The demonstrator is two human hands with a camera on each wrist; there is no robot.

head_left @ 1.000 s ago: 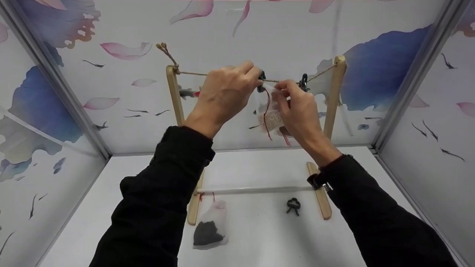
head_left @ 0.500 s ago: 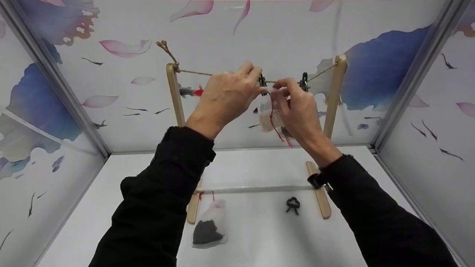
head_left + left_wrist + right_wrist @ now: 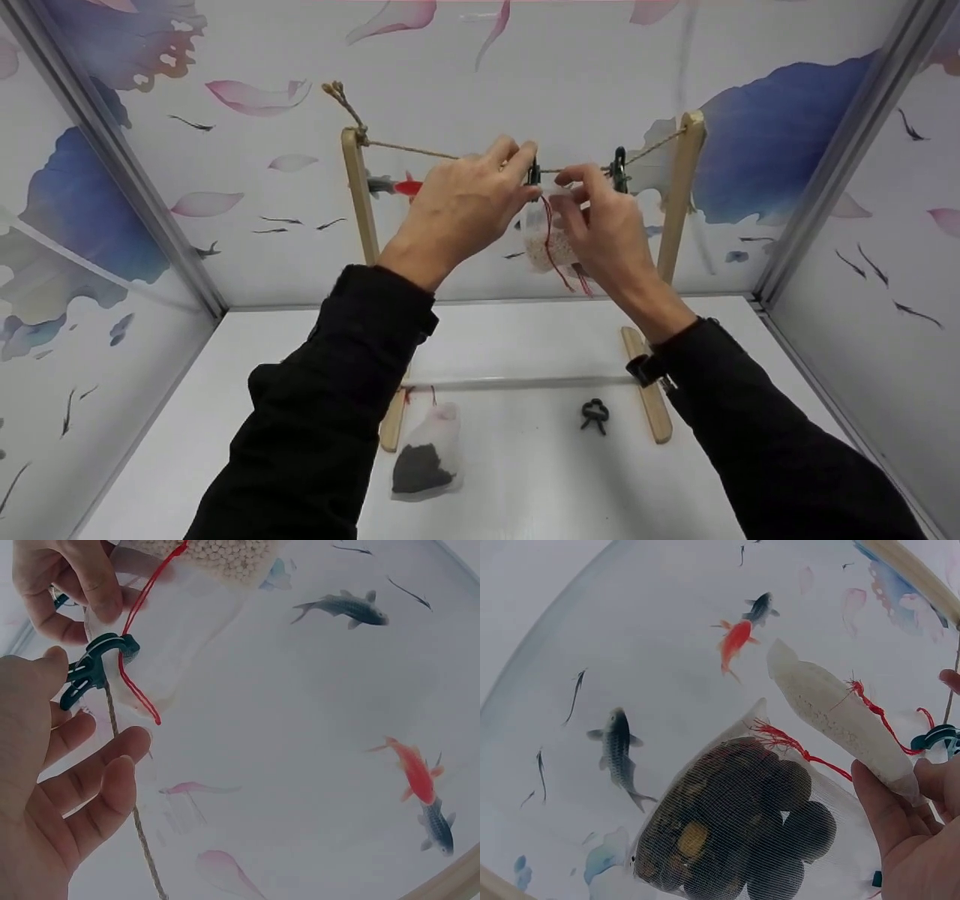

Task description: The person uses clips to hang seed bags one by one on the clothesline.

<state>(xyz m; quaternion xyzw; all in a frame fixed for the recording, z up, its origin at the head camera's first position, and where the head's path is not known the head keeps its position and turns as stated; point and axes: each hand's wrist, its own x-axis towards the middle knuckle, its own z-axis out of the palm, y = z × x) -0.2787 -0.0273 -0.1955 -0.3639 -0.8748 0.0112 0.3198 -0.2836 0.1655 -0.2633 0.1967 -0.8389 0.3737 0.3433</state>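
My left hand (image 3: 465,199) pinches a dark green spring clip (image 3: 94,667) between thumb and fingers at the twine (image 3: 112,709). The clip's jaws are at the top of a white mesh bag (image 3: 832,709) of small pale pellets, with a red drawstring (image 3: 150,596) beside them. My right hand (image 3: 611,232) pinches that bag near its upper edge, just right of the clip. A second green clip (image 3: 619,169) sits on the twine beyond my right hand. A mesh bag of dark round pieces (image 3: 727,817) hangs close by, mostly behind my right hand in the head view.
Wooden posts (image 3: 681,195) hold the twine at both ends, joined low down by a pale crossbar (image 3: 517,383). On the white table lie a mesh bag with dark contents (image 3: 426,465) and a loose dark clip (image 3: 595,415). Patterned panels enclose three sides.
My left hand and its clip have shifted slightly down, and the twine dips with them. The red drawstring has swung to the right. My right hand keeps its hold on the pellet bag.
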